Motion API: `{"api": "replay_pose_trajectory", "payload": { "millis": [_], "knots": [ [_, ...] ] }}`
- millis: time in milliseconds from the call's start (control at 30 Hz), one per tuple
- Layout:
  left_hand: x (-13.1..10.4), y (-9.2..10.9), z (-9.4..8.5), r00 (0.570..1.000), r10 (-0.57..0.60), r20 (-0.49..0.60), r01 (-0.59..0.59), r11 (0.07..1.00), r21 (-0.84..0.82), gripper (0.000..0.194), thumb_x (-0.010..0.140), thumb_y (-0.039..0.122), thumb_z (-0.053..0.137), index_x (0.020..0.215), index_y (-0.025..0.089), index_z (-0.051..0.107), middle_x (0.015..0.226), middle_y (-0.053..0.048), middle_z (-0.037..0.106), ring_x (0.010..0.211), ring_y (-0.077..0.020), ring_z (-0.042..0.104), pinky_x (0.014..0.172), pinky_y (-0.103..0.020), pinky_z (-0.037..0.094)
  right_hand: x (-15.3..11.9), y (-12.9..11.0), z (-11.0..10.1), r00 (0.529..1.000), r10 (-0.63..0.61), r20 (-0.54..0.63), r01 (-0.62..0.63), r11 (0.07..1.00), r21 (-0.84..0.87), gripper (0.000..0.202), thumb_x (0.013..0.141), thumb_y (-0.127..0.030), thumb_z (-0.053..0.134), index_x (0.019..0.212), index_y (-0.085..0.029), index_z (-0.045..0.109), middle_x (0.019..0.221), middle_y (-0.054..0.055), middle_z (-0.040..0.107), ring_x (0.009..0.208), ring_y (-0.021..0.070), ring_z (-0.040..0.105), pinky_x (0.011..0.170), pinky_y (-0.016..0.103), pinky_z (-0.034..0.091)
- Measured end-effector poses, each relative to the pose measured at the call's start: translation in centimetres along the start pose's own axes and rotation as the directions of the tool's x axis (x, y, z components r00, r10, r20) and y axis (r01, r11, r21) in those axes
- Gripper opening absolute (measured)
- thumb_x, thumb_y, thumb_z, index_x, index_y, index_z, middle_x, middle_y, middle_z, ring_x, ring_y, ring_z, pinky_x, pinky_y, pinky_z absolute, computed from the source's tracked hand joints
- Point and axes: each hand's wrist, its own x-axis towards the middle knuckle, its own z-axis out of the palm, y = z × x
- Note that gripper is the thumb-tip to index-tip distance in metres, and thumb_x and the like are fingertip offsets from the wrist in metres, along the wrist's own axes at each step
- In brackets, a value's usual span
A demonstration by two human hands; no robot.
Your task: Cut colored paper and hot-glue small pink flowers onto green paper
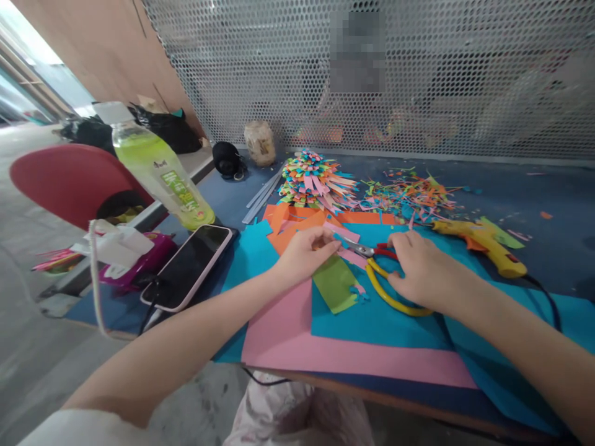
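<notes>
My left hand [304,253] pinches a small pink paper strip [352,256] above a green paper piece [335,284]. My right hand [421,269] grips yellow-handled scissors [388,291], whose metal blades point left toward the strip. Both hands rest over stacked pink [297,337] and blue [385,316] paper sheets on the table. Orange sheets [297,223] lie just beyond my left hand.
A yellow glue gun [483,243] lies right of my right hand. A colourful paper-strip ball [312,178] and scattered scraps [409,192] sit farther back. At left are a phone [190,265], a green drink bottle [160,170], tissues [118,244] and a red chair [69,179]. A perforated metal screen [418,74] stands behind.
</notes>
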Motion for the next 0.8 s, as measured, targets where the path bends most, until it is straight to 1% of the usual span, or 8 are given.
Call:
{"api": "replay_pose_trajectory", "payload": {
  "millis": [100,200,300,367,467,600,700,800],
  "knots": [
    [0.0,0.1,0.0,1.0,0.002,-0.001,-0.002,1.0,0.016,0.022,0.077,0.033,0.067,0.07,0.016,0.054,0.067,-0.001,0.064,0.058,-0.01,0.058,0.053,-0.021,0.044,-0.1,0.4,-0.2,0.999,0.015,0.031,-0.015,1.0,0.003,0.02,0.075,-0.026,0.054,0.092,-0.017,0.049,0.092,0.015,0.063,0.082,0.0298,0.061,0.065,0.037,0.045],
    [-0.1,0.2,0.0,1.0,-0.005,-0.006,0.005,1.0,0.012,0.022,0.077,0.032,0.067,0.069,0.016,0.055,0.067,0.0,0.063,0.057,-0.0094,0.056,0.053,-0.021,0.044,-0.2,0.5,-0.6,0.997,-0.018,0.074,0.013,0.998,0.069,0.022,0.077,-0.03,0.054,0.093,-0.016,0.05,0.095,0.017,0.063,0.087,0.0318,0.062,0.068,0.038,0.046],
    [-0.1,0.4,0.0,1.0,-0.015,-0.005,0.015,1.0,0.01,0.021,0.077,0.033,0.067,0.071,0.015,0.057,0.069,-0.001,0.064,0.057,-0.0089,0.056,0.053,-0.021,0.044,-0.4,0.1,-0.6,0.995,-0.073,0.065,0.066,0.992,0.108,0.028,0.069,-0.024,0.059,0.095,-0.016,0.053,0.097,0.017,0.062,0.094,0.0339,0.06,0.072,0.039,0.046],
    [-0.2,0.5,0.0,1.0,-0.019,0.004,0.019,1.0,0.011,0.022,0.077,0.033,0.067,0.07,0.015,0.056,0.069,-0.001,0.063,0.057,-0.0086,0.055,0.053,-0.021,0.044,-0.6,-0.2,-0.4,0.995,-0.08,0.053,0.074,0.992,0.104,0.032,0.065,-0.021,0.059,0.096,-0.015,0.053,0.098,0.018,0.062,0.095,0.0348,0.06,0.072,0.039,0.046],
    [-0.2,0.6,0.1,1.0,-0.027,0.009,0.027,1.0,0.006,0.023,0.077,0.032,0.066,0.068,0.016,0.054,0.068,-0.001,0.063,0.056,-0.0086,0.055,0.053,-0.021,0.043,-0.6,-0.2,0.1,0.998,-0.038,0.055,0.033,0.996,0.085,0.032,0.063,-0.017,0.057,0.095,-0.014,0.053,0.096,0.017,0.061,0.09,0.0335,0.061,0.069,0.039,0.046],
    [-0.2,0.6,0.1,0.999,-0.046,-0.006,0.046,0.999,-0.015,0.021,0.076,0.031,0.066,0.068,0.017,0.053,0.067,0.0,0.064,0.057,-0.0093,0.057,0.053,-0.021,0.043,-0.2,0.3,0.6,0.995,0.018,0.095,-0.026,0.996,0.085,0.031,0.062,-0.011,0.056,0.092,-0.017,0.052,0.093,0.014,0.062,0.084,0.0292,0.062,0.066,0.036,0.044],
    [-0.1,0.5,0.1,0.999,-0.045,-0.007,0.045,0.999,-0.011,0.022,0.076,0.032,0.066,0.067,0.017,0.053,0.065,0.0,0.063,0.055,-0.0089,0.056,0.052,-0.021,0.042,-0.1,0.6,0.7,0.994,0.025,0.104,-0.034,0.996,0.087,0.032,0.062,-0.01,0.056,0.092,-0.019,0.05,0.093,0.013,0.062,0.083,0.0276,0.062,0.064,0.035,0.043],
    [-0.1,0.4,0.1,0.999,-0.033,-0.022,0.032,0.999,-0.007,0.022,0.075,0.033,0.067,0.068,0.017,0.054,0.064,0.001,0.064,0.053,-0.0088,0.055,0.051,-0.021,0.042,0.0,0.9,0.4,0.994,0.043,0.1,-0.05,0.996,0.069,0.03,0.06,-0.008,0.058,0.085,-0.021,0.047,0.088,0.01,0.061,0.078,0.0264,0.061,0.06,0.033,0.04]
  ]
}}
